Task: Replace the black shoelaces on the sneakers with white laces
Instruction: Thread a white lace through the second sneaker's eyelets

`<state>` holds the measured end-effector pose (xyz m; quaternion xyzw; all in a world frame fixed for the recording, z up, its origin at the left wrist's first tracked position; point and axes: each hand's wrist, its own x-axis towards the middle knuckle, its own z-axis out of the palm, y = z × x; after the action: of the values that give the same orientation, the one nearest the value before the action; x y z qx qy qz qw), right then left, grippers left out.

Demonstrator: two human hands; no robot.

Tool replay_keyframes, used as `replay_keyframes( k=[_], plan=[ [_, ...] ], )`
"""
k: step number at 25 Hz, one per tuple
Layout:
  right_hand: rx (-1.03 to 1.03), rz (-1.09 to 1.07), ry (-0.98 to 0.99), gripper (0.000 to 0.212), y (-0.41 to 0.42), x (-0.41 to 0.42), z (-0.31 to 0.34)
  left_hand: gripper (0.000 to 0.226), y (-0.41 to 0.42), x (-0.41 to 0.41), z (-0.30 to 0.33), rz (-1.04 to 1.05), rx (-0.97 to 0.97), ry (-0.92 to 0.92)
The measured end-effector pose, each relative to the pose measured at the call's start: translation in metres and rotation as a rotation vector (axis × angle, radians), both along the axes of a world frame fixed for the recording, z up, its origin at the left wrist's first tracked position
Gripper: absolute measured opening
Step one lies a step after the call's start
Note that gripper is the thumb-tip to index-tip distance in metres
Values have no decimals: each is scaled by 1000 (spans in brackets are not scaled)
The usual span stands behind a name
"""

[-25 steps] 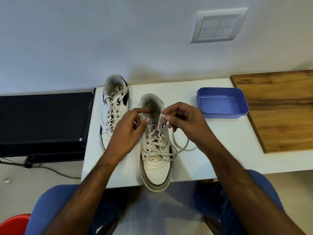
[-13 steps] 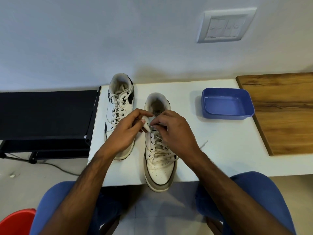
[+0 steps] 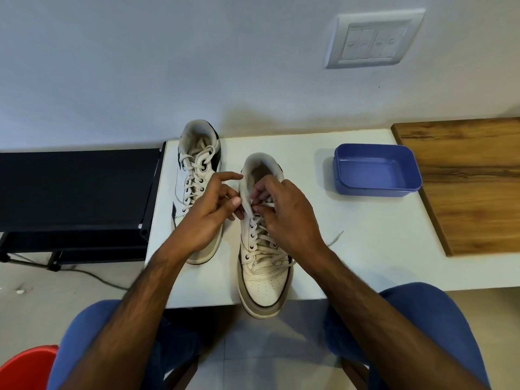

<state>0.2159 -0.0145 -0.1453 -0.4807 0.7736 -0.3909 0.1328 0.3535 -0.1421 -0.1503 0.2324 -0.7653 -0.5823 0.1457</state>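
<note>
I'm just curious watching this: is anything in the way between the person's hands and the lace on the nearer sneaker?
Nothing visible is. The left hand and right hand already meet at the top eyelets of the nearer sneaker, fingers curled on its white lace. The other sneaker and blue tray sit off to the sides.

Bare table (image 3: pixel 351 249) separates right sneaker (image 3: pixel 264 277) from blue tray (image 3: pixel 377 190).

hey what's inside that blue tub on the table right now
Nothing shows inside the blue tub: its floor looks bare. Only the strip just behind its near wall is hidden from this angle.
</note>
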Motion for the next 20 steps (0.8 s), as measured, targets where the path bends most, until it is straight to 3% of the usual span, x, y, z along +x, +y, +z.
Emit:
replay_keyframes(
  k=[4, 7, 15, 20],
  plan=[
    [-14, -19, -66, 28, 1, 2, -1, 32, -6, 5, -4, 5, -7, -58],
    [-26, -13, -116, 34, 4, 1, -2, 15, -4, 2, -8, -31, -214, -125],
    [-26, -83, -249, 42, 6, 11, -2, 9, -2, 1, -9, -39, -589, -72],
    [57, -58, -226, 37, 9, 9, 6, 12, -3, 5, -4, -66, -463, -41]
  ],
)
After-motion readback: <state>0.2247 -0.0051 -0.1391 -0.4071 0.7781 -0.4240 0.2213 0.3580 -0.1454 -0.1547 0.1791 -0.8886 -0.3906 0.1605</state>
